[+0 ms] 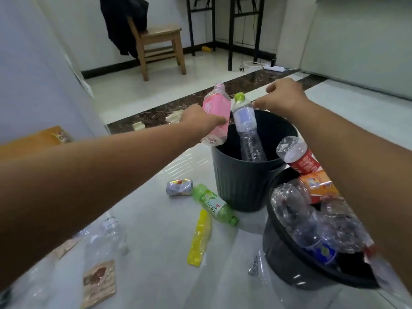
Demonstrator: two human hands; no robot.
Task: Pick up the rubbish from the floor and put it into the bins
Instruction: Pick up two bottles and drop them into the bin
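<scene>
pink bottle: at far bin rim | clear bottle: tilted, half inside

Glossy floor carries far bin, near bin, green bottle, can

Bright rubbish, dark bins
The pink bottle has white print; the clear bottle a green cap and pale blue label; the ribbed bin is dark grey, the second bin black; green bottle, yellow wrapper, silver can.

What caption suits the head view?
Left hand holds pink bottle at far bin's rim; right hand touches clear bottle in it.
</scene>
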